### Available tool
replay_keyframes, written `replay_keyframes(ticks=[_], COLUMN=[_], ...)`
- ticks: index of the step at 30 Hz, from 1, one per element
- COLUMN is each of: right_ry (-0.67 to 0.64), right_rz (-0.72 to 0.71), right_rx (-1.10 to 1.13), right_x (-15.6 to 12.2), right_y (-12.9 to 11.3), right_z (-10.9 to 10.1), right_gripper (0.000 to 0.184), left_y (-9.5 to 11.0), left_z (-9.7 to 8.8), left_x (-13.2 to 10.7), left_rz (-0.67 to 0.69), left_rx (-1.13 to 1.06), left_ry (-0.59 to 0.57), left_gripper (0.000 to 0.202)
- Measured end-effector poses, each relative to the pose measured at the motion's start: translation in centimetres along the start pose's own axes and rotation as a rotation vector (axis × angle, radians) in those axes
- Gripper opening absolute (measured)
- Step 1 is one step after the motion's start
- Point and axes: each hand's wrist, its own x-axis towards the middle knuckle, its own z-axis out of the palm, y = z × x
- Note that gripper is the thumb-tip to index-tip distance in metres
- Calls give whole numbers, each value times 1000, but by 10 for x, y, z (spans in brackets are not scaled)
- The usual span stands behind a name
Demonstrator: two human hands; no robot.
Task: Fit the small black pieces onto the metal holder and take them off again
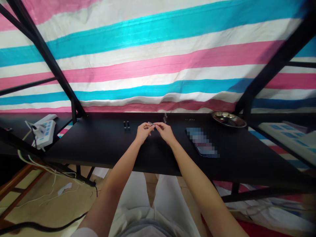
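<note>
My left hand (144, 132) and my right hand (163, 131) meet over the middle of the black table (103, 141). Their fingertips are pinched together around a small thin greyish piece (150, 123), mostly hidden by the fingers and too small to name. Left of my hands, two small dark tubes with light ends (126, 125) stand or lie side by side. Just behind my right hand is a small cluster of clear, shiny pieces (165, 117). Farther right, a row of several tiny light pieces (190, 119) sits near the back edge.
A blurred-out flat object, phone-like in shape (202, 143), lies right of my right hand. A round metal dish (229, 119) stands at the back right. White power strips (44, 133) with cables are at the left. Black frame bars (53, 70) and a striped sheet (158, 69) bound the table.
</note>
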Motion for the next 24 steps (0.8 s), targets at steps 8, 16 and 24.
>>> replay_keyframes(ticks=[8,16,24], right_ry=[-120,-171,99], right_rz=[-2,3,182], right_rx=[-46,-229,-578], right_x=[-2,-2,21], right_y=[1,0,23], right_z=[-1,0,-18], right_gripper=[34,27,13], left_y=[-3,-7,-11], left_z=[-4,-2,-4], left_x=[0,3,-2], left_rz=[97,55,262], left_rx=[48,117,519], left_ry=[-19,-12,92], left_gripper=[28,24,12])
